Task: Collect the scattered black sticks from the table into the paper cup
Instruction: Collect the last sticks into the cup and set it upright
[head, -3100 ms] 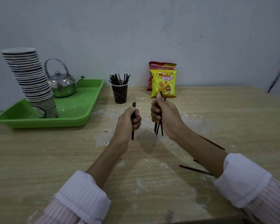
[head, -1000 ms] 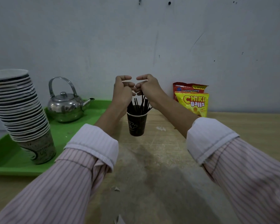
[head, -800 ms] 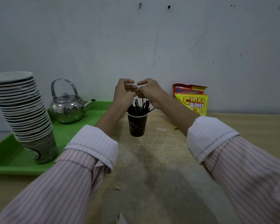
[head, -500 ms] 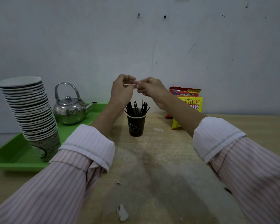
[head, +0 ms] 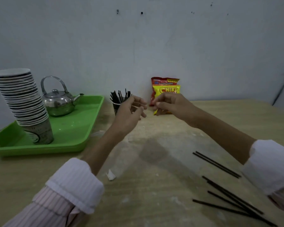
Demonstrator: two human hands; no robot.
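A dark paper cup (head: 116, 107) stands at the back of the table with several black sticks (head: 120, 96) upright in it. My left hand (head: 129, 112) hovers just in front of the cup and hides its right side. Its fingers are loosely apart, with a thin pale strip (head: 135, 106) pinched at the fingertips. My right hand (head: 169, 104) is a little to the right, fingers curled in, with nothing visible in it. Two black sticks (head: 216, 164) lie side by side on the table at the right. Several more sticks (head: 228, 201) lie fanned out near the lower right corner.
A green tray (head: 72, 131) at the left holds a tall leaning stack of paper cups (head: 23, 104) and a metal kettle (head: 59, 102). Two snack bags (head: 166, 86) lean against the wall behind my right hand. A paper scrap (head: 111, 175) lies on the wooden table (head: 154, 161).
Both hands carried sticks to the cup and left them in it. They then held a pale strip between them above the cup, and have now lowered and drawn apart. The view has tilted down.
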